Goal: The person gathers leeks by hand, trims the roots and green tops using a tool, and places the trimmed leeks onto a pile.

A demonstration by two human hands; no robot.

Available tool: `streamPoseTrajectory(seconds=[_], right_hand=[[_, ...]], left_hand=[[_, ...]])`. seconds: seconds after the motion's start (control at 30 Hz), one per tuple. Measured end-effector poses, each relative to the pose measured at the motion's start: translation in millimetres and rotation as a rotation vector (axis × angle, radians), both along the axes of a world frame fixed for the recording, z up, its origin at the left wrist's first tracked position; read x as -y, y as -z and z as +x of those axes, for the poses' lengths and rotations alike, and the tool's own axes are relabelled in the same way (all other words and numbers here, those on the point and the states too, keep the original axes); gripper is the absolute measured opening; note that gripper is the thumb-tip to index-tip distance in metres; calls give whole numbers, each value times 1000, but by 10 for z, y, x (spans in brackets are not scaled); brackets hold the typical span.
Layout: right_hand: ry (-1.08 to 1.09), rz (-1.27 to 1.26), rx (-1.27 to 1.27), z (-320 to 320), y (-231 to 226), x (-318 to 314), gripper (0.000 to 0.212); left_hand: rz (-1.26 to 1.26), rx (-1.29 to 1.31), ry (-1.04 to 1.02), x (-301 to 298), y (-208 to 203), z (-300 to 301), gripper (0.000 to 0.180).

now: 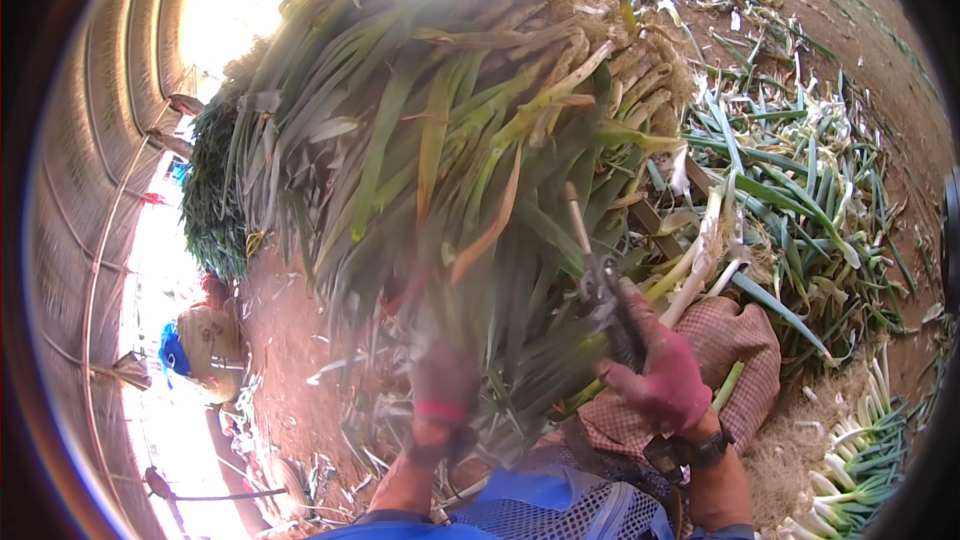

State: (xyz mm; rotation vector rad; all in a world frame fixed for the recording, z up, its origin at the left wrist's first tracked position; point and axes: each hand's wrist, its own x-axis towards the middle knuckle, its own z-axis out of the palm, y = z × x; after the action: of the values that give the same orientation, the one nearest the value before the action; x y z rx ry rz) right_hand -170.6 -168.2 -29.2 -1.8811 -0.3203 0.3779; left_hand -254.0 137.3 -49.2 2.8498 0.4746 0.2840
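Observation:
My right hand point(665, 375), in a pink-red work glove, is wrapped round a dark air blow gun point(608, 300). Its thin nozzle point(576, 215) points up and away from me. Motion smears my left hand point(445, 385), also gloved, at the near edge of a big heap of unpeeled green onions point(440, 120); I cannot make out its fingers or whether it holds anything. The heap's long leaves hang toward me, some yellowed, with roots at its far right side. A few green onion stalks point(690, 280) with pale stems lie just beyond my right hand.
Stripped leaves and peelings point(810, 190) are piled on the soil at the right. Peeled green onions point(850, 460) lie in a row at the lower right. Another onion heap point(215, 180) stands at the left, near a blue-and-tan bundle point(205, 350) and a curved tunnel wall point(95, 190).

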Motion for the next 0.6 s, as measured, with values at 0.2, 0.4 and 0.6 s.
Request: streamPoseTrajectory(seconds=[0.2,0.4,0.6], right_hand=[[17,124,37,314,-219,-284,91],[63,119,115,631,-112,-505,89],[118,132,193,1063,-86,-609,88]], left_hand=[[70,-180,12,-17,19,-98,36],[183,-396,240,-124,-1050,110,58],[179,308,554,10,-1544,950,33]])
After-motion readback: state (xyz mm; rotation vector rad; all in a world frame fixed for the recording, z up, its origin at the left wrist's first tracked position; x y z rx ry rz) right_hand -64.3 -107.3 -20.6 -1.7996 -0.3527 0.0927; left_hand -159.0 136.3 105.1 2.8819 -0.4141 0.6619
